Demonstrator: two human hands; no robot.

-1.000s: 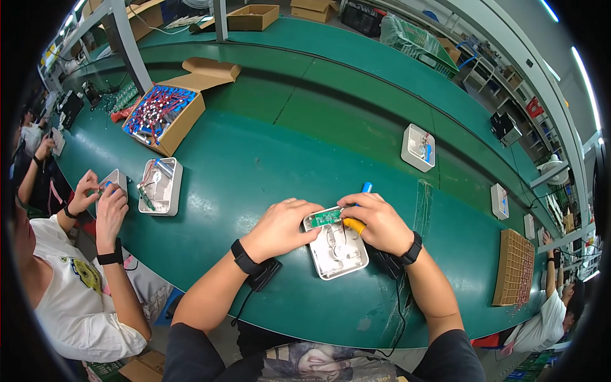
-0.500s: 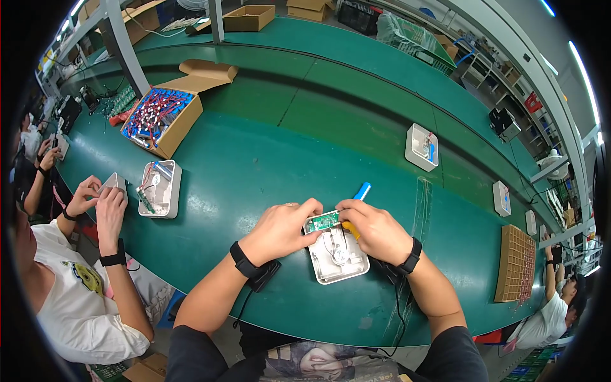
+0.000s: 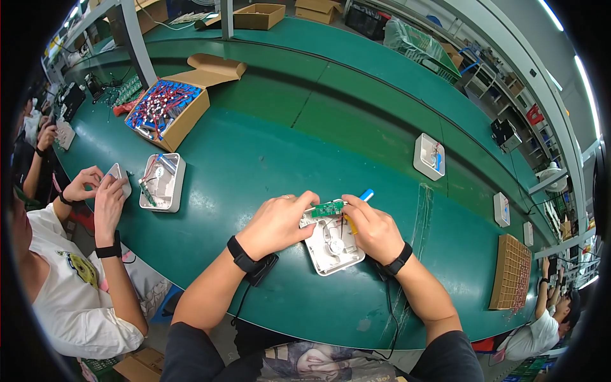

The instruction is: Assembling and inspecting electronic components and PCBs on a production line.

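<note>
Just in front of me on the green bench sits an open white plastic housing [image 3: 335, 249], with a round part and thin wires inside. A small green circuit board [image 3: 328, 209] is held over its far edge. My left hand [image 3: 278, 223] is closed at the board's left end, thumb and forefinger pinching. Fingers of my right hand [image 3: 374, 230] are closed on the board's right end. Beyond my right knuckles pokes a blue rod-shaped thing [image 3: 366, 195]; a yellow piece [image 3: 351, 224] shows below those fingers. Whether these two are one thing, I cannot tell.
At left, a co-worker's hands [image 3: 105, 188] hold a white part beside another wired housing [image 3: 167, 184]. Behind stands a carton [image 3: 189, 121] of blue cells with red wires. More housings [image 3: 430, 156] lie at right, near a brown divided tray [image 3: 507, 270].
The circuit board has shifted slightly and tilted, its right end in my right fingers. My head view has moved a little. The co-worker at left still holds the white part.
</note>
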